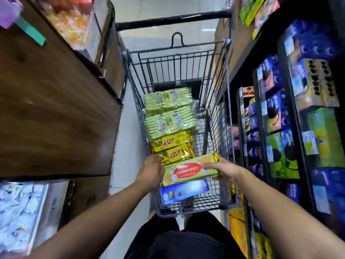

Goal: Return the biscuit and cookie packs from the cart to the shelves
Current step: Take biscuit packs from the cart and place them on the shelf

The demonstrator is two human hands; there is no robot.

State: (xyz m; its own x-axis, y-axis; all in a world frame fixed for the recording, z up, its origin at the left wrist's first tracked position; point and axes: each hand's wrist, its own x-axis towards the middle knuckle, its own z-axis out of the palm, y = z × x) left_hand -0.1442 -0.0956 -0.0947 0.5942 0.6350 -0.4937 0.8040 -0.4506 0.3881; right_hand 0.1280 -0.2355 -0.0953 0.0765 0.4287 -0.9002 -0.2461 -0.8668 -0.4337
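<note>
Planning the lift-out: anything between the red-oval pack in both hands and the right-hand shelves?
Only the cart's right wire wall, just beyond the right hand gripping the pack; the left hand holds the other end. Nothing else visible.

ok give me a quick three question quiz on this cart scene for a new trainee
1. True or false: the right hand grips the yellow pack with the red oval.
2. Which packs lie at the far end of the cart? A) gold packs B) pale green packs C) purple packs
3. Fill in: the pack nearest the person in the cart is ____ in colour.

Key: 1 true; 2 B; 3 blue.
</note>
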